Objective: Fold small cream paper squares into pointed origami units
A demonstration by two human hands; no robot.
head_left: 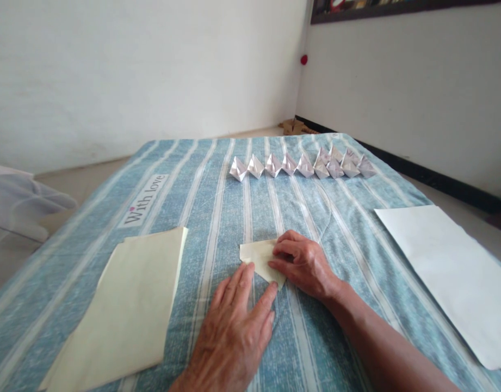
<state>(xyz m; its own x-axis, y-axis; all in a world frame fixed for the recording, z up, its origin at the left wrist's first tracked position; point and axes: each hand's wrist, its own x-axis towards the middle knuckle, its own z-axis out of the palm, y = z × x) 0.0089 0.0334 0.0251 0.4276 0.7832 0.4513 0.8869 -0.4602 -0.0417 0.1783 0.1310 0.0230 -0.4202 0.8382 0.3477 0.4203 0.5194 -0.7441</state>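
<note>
At the far left, beyond the edge of the bench (201,218), you have a pale, crumpled bundle (25,198). The bench wears a blue cloth with white stripes, and "With love" lettering (144,200) runs along its left side. Nearer to you on that side lies a stack of pale yellow sheets (136,305), its edges not quite lined up. Your left hand (237,321) comes in from the near edge, palm down; its grip is apart, with the fingers stretched forward and the thumb spread to the right, their tips touching the near edge of the small folded paper (256,252). That paper lies flat on the cloth, near the middle, between your two hands. Your right hand (305,264) reaches over its right part with bent fingers; you cannot tell from here whether that grip is clamped on the paper or only pressing it. Farther off stands a group of pointed paper shapes (272,164), in a single row at its left and bunched at its right. At the right edge of the bench lies a large white sheet (450,277).
</note>
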